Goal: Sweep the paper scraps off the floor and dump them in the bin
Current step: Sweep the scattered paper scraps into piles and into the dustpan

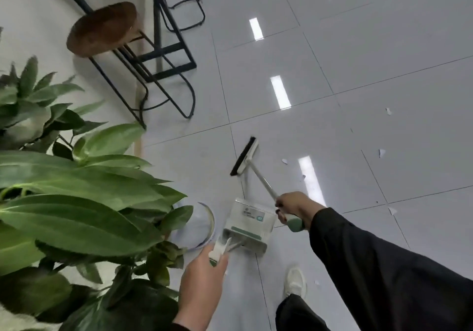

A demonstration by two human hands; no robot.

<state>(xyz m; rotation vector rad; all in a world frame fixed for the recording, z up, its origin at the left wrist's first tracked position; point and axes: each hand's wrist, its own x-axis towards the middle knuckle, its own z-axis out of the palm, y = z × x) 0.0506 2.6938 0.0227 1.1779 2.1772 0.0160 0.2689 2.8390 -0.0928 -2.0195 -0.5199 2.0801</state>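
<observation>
Partly, broad green plant leaves [76, 197] are hiding the round white bin [204, 225]. Small torn white paper scraps [382, 153] are lying scattered on the glossy grey tiled floor [384, 74]. Left hand [204, 274] is gripping the white plastic dustpan [249, 224]; right hand [294, 206] is gripping the black-bristled, white-handled broom [244, 156].

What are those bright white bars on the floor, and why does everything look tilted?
Head view: the bars are ceiling lights mirrored in the glossy floor tiles, not paper scraps. The wide-angle lens and tilted head slant the tile lines. The left hand and dustpan look slightly blurred.
</observation>
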